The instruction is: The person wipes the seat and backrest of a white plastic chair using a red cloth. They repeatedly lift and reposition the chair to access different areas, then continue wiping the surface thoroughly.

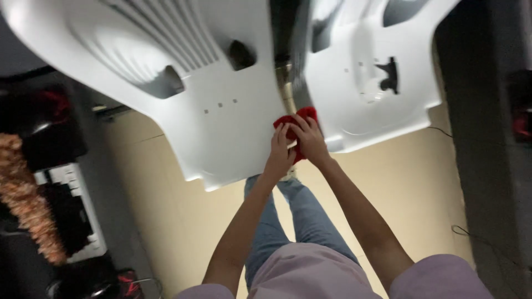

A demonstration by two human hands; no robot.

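Observation:
A red cloth (292,120) is bunched in the gap between two large white moulded plastic panels. My left hand (280,152) presses on the cloth's lower left part, against the edge of the left panel (221,111). Over the cloth's right part lies my right hand (308,138), fingers curled on it beside the right panel (371,83). A metal post (286,83) runs up in the dark gap just above the cloth. Both arms reach out straight from my body, with blue jeans and a pale pink top below.
Cream floor (166,194) spreads under the panels. At the left stand dark objects, a white shelf unit (77,210) and a fuzzy orange-brown thing (25,194). A thin cable (471,235) lies on the floor at the right, next to a grey wall (493,138).

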